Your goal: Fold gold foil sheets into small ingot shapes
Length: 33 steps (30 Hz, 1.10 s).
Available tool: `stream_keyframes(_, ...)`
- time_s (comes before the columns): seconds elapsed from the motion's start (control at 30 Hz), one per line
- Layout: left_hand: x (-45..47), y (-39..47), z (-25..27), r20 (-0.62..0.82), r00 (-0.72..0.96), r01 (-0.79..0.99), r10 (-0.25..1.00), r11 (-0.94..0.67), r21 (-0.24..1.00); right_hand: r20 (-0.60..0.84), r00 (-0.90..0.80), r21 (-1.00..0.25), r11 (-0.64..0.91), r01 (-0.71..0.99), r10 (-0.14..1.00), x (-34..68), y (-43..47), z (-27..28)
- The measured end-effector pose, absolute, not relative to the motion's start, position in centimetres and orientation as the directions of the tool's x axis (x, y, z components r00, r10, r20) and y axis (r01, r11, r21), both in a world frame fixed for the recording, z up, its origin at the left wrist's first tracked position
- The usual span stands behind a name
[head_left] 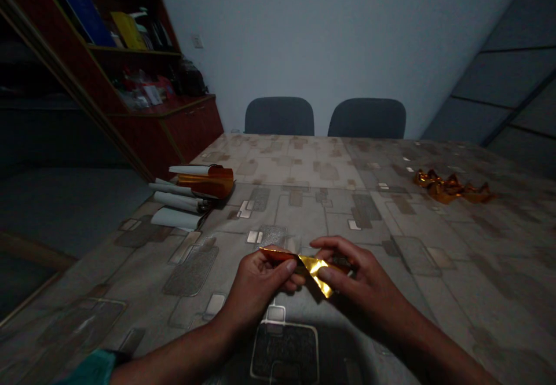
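Note:
A folded piece of shiny gold foil paper (319, 274) is held between my two hands, above the near middle of the table. My left hand (264, 275) pinches its left part between thumb and fingers. On the right part, my right hand (347, 266) presses with the thumb in front and the fingers behind. The paper slants down to a bright corner near the right thumb; part of it is hidden by the fingers. Several folded gold foil pieces (449, 187) lie in a group at the right. Rolled or bent sheets of gold and white paper (195, 197) are stacked at the left.
A patterned cloth covers the table (295, 200). Behind its far edge stand two grey chairs (279, 116) (367, 117) against the wall. A red-brown cabinet (191, 130) with filled shelves rises at the back left.

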<state>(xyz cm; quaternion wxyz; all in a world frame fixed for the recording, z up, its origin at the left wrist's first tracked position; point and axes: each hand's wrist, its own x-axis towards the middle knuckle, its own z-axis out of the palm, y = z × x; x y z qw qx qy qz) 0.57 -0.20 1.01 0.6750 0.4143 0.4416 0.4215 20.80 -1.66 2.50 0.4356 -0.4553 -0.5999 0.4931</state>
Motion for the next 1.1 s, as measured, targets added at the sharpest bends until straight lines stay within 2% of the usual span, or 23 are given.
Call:
stream_keyframes(0.1, 0.7, -0.2, 0.7, -0.311, 0.197, -0.331, 0.930, 0.362, 0.872, -0.058, -0.103, -0.967, -0.082, -0.241, 0.993, 20.4, -2.0, 2.1)
stream_keyframes(0.2, 0.9, -0.3, 0.6, -0.372, 0.187, -0.402, 0.909, 0.416, 0.816, -0.150, -0.135, -0.907, -0.190, -0.375, 0.979, 19.6, -2.4, 1.5)
stream_keyframes(0.3, 1.2, -0.7, 0.7, -0.395, 0.232, -0.417, 0.889, 0.458, 0.785, -0.156, -0.162, -0.913, -0.204, -0.352, 0.974, 18.9, -2.6, 0.7)
stream_keyframes(0.47, 1.4, -1.3, 0.7, -0.388, 0.311, -0.384, 0.868, 0.488, 0.784, -0.109, -0.131, -0.958, -0.139, -0.249, 0.985, 18.7, -2.3, -0.1)
stream_keyframes(0.83, 1.2, -0.7, 0.5, -0.288, 0.295, -0.286, 0.911, 0.372, 0.883, -0.014, 0.018, -0.995, -0.012, -0.101, 1.000, 19.2, -2.0, 1.6)
stream_keyframes(0.97, 1.2, -0.6, 0.4, -0.278, 0.289, -0.290, 0.916, 0.360, 0.887, 0.000, 0.063, -0.996, 0.005, -0.083, 0.998, 19.3, -1.9, 1.3)
stream_keyframes(1.1, 1.0, -0.3, 0.3, -0.293, 0.285, -0.292, 0.913, 0.374, 0.880, -0.051, -0.014, -0.984, -0.053, -0.169, 0.999, 19.6, -1.8, 0.6)
